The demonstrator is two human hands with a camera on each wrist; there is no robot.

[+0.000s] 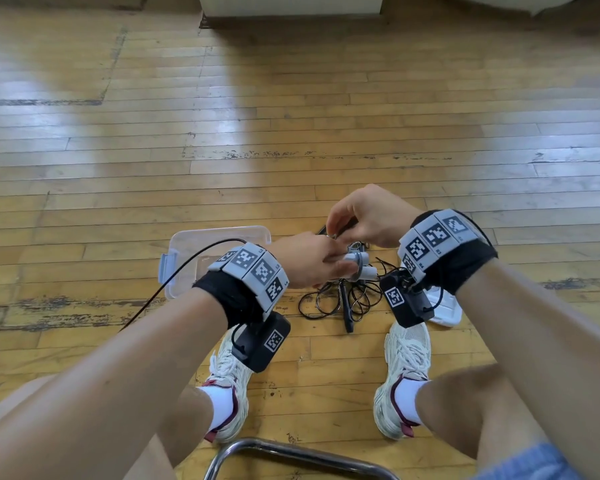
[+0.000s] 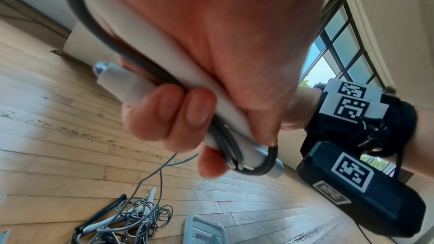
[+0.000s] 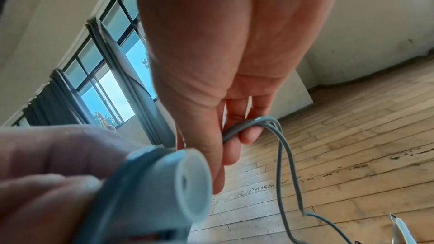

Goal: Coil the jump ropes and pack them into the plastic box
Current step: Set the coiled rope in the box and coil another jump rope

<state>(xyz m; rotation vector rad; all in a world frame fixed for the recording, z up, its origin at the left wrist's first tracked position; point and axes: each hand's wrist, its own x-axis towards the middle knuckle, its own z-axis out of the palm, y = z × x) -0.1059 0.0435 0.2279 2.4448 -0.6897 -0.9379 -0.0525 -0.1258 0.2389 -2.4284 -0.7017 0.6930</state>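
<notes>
A clear plastic box sits on the wooden floor, nothing visible inside. Left hand grips two white handles wound with grey rope; right hand pinches the rope. More ropes lie tangled beside the box.

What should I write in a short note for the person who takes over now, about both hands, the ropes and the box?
Left hand: grips the white handles, with grey cord wrapped along them.
Right hand: pinches a bundle of the cord's loops.
Plastic box: on the floor, open; no rope seen inside.
Tangled ropes: on the floor between the shoes.
Done: one rope partly coiled.
Left: finish it, pack it, coil the others.
</notes>
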